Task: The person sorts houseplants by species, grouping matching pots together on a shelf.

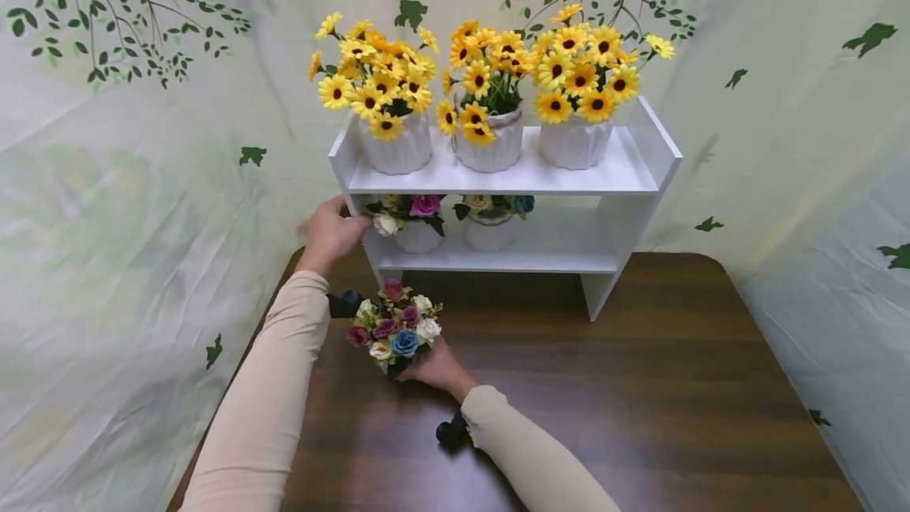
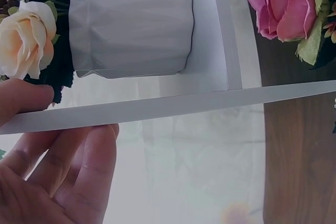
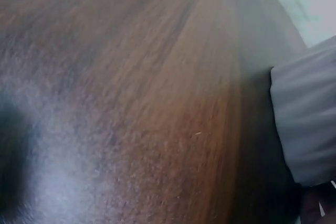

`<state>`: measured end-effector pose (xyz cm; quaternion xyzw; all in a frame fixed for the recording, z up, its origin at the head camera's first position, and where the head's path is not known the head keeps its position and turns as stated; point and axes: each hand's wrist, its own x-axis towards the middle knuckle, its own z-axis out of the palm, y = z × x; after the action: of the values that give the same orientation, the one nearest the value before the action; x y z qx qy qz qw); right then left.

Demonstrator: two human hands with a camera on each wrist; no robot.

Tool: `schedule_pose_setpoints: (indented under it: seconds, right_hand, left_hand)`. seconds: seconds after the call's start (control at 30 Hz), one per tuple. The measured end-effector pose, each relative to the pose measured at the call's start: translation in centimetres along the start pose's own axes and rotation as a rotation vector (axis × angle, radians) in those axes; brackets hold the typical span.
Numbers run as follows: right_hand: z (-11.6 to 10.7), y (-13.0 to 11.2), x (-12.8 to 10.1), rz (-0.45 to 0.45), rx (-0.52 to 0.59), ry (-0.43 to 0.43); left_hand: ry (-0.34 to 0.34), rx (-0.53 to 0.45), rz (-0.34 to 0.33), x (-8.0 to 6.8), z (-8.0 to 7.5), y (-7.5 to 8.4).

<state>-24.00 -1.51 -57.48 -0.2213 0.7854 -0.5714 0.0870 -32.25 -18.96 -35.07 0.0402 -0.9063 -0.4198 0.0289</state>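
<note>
A white two-tier shelf [image 1: 626, 168] stands at the back of a brown wooden table [image 1: 640, 401]. My left hand [image 1: 340, 229] grips the shelf's left side panel [image 2: 173, 106], thumb on one face and fingers [image 2: 84, 166] on the other. Just inside that panel, on the lower tier, sits a white ribbed pot [image 2: 131, 24] of mixed roses [image 1: 408, 210]. My right hand [image 1: 435, 367] holds a third pot of mixed roses [image 1: 394, 326] on the table in front of the shelf. Its white pot [image 3: 307, 124] shows at the edge of the right wrist view.
Three white pots of yellow sunflowers [image 1: 490, 69] fill the top tier. A second rose pot [image 1: 490, 227] stands mid lower tier, with bare shelf to its right. Leaf-printed cloth [image 1: 128, 180] hangs close behind and on both sides.
</note>
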Motion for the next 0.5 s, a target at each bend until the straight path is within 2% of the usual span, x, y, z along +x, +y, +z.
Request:
schedule_pose_setpoints:
  seconds: [0.13, 0.23, 0.37, 0.5]
  right_hand:
    - [0.0, 0.4, 0.1, -0.052, -0.121, 0.026]
    - [0.0, 0.6, -0.2, -0.038, -0.158, 0.054]
    - [-0.6, 0.4, -1.4, -0.035, -0.155, 0.071]
    - [-3.2, 0.2, -3.8, -0.068, -0.11, 0.092]
  left_hand:
    - [-0.003, 0.006, 0.006, 0.1, -0.1, 0.2]
    - [-0.004, 0.002, 0.002, 0.1, -0.3, 0.3]
    - [0.014, 0.008, 0.009, 0.1, -0.6, 0.1]
    - [0.024, 0.031, 0.044, 0.1, -0.4, 0.0]
